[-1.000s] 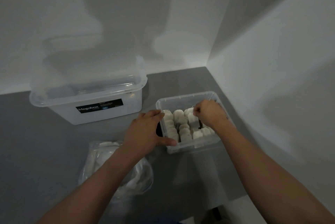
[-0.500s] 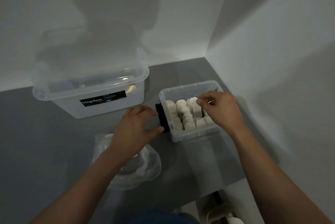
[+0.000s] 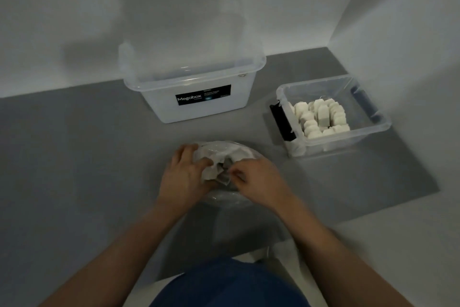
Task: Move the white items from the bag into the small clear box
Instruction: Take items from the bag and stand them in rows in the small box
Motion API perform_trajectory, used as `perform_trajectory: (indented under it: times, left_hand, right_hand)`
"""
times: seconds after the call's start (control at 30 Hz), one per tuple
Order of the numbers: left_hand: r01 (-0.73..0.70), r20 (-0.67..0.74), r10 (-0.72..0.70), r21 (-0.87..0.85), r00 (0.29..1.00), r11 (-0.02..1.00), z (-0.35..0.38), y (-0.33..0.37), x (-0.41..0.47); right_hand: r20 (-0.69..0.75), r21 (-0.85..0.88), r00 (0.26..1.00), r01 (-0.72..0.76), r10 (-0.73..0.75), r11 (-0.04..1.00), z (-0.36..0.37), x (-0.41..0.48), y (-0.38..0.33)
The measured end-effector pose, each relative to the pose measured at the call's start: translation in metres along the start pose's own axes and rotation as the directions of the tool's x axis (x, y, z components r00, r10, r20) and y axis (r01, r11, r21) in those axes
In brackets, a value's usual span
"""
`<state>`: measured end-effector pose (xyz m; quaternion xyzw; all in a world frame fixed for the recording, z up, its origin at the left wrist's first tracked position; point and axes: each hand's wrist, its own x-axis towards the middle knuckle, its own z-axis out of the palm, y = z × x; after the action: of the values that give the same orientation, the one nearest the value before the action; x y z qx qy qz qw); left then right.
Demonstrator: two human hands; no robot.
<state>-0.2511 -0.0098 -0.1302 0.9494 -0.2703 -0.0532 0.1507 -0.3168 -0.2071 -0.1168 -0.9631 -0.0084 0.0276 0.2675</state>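
Two hands on bag (image 3: pixel 225 148) | left hand (image 3: pixel 185 177) grips it, right hand (image 3: pixel 258 179) pinches white item (image 3: pixel 211 173) | I'd pull one free, slot upright in small clear box (image 3: pixel 348 138).

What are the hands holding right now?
The left hand grips the bag at its side; the right hand seems to pinch a white item by its edge.

You are at a plain grey counter (image 3: pixel 74 169) fitted into the corner of two bare white walls (image 3: pixel 74 8). A lidded Megabox tub (image 3: pixel 194 107) at its back edge and a small clear box (image 3: pixel 348 140) near its right edge suggest a household storage spot.
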Motion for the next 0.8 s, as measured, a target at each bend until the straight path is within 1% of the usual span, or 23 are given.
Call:
perform_trajectory:
  times: [0.03,0.07,0.1,0.2,0.3,0.37,0.53,0.63,0.7,0.8]
  left_hand:
    - [0.059,0.076,-0.058,-0.016,0.995,0.998,0.001,-0.003,-0.001]
    - [0.119,0.143,-0.111,-0.042,0.983,0.992,0.001,-0.007,-0.001]
    - [0.146,0.179,-0.132,-0.065,0.975,0.987,0.003,-0.01,-0.001]
    - [0.108,0.161,-0.085,-0.138,0.983,0.985,0.005,-0.016,-0.001]
    - [0.074,0.124,-0.04,-0.276,0.991,0.958,0.005,-0.015,0.0]
    - [0.055,0.111,-0.02,-0.323,0.994,0.945,0.003,-0.013,0.0]
    - [0.04,0.092,-0.008,-0.354,0.996,0.934,0.003,-0.018,0.001]
    - [0.054,0.105,-0.017,-0.356,0.994,0.933,0.009,-0.024,0.003]
    - [0.049,0.104,-0.015,-0.332,0.994,0.942,0.013,-0.028,0.003]
    - [-0.035,0.054,0.048,-0.221,0.997,0.975,0.022,-0.033,0.0]
  right_hand:
    - [0.033,-0.1,0.998,-0.048,0.052,0.994,0.008,0.004,0.001]
    - [0.059,-0.164,0.993,-0.09,0.101,0.982,0.013,0.007,0.003]
    - [0.073,-0.189,0.987,-0.13,0.146,0.973,0.017,0.009,0.005]
    - [0.009,-0.195,0.982,-0.182,0.187,0.964,0.024,0.014,0.006]
    - [-0.046,-0.213,0.985,-0.174,0.168,0.961,0.027,0.019,0.001]
    - [-0.036,-0.232,0.988,-0.156,0.151,0.96,0.027,0.022,-0.002]
    - [0.052,-0.273,0.987,-0.135,0.155,0.953,0.027,0.029,-0.008]
    - [0.072,-0.254,0.994,-0.064,0.085,0.965,0.029,0.026,-0.011]
    - [0.117,-0.254,0.992,-0.004,0.035,0.967,0.033,0.024,-0.014]
    - [0.152,-0.263,0.988,0.022,0.019,0.965,0.035,0.023,-0.018]
